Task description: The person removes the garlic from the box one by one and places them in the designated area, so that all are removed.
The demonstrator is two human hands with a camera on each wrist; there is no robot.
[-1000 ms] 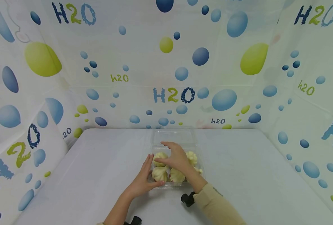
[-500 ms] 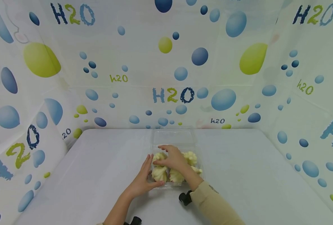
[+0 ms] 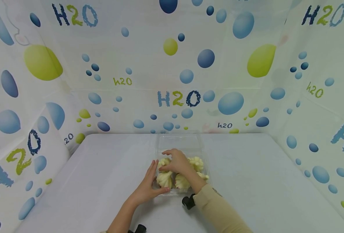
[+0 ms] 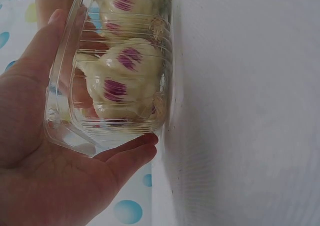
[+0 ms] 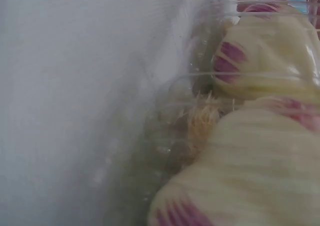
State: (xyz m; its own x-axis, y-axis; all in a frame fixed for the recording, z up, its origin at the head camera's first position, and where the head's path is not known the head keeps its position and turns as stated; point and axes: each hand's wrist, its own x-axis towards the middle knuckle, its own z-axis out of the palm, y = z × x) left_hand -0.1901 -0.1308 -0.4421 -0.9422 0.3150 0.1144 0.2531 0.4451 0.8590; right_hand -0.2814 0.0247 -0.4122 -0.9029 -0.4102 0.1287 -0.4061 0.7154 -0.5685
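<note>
Garlic bulbs (image 3: 164, 179), several of them, cream with purple streaks, sit in a clear plastic clamshell container (image 3: 205, 186). My left hand (image 3: 145, 189) braces the container's near left corner, its fingers straight along the side and the thumb along the front. The left wrist view shows that hand (image 4: 45, 151) against the container's end wall. My right hand (image 3: 176, 162) reaches over the container, with curved fingers and thumb around the far left garlic bulb (image 3: 164, 161). In the right wrist view, garlic (image 5: 265, 161) shows through the plastic; the right fingers are mostly hidden.
The container's hinged lid (image 3: 179, 141) stands raised at the back, near the patterned backdrop (image 3: 131, 106). A white table (image 3: 247, 174) spreads out on both sides. Black wrist mounts (image 3: 188, 202) stick out beside the wrists.
My right hand has shifted slightly left and lower, its fingers closer about the far left garlic bulb. The left hand and the container have stayed put.
</note>
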